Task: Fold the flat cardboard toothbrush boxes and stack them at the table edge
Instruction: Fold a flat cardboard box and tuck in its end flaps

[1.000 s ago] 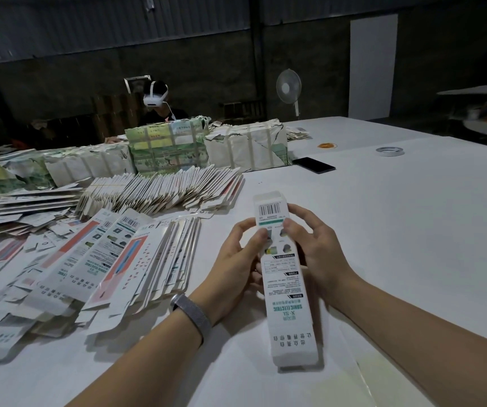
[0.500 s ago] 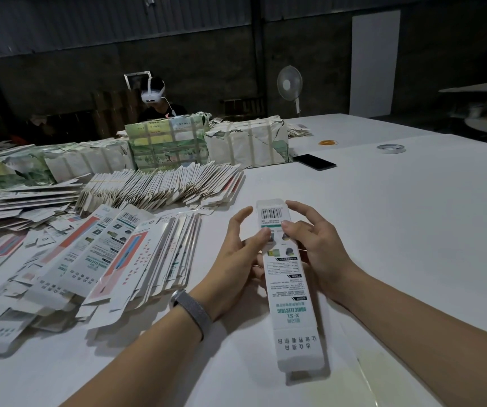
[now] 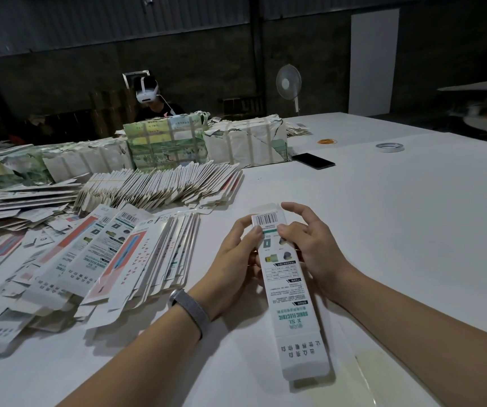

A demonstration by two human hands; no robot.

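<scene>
I hold the box (image 3: 287, 289) with both hands: left hand (image 3: 233, 259) and right hand (image 3: 309, 245) pinch its far end, likely to close the flap; flat boxes (image 3: 113, 259) lie left of it.

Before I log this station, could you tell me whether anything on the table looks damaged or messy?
Yes: the wrapped bundles at the back have torn paper, and the flat boxes at far left lie scattered rather than fanned.
</scene>
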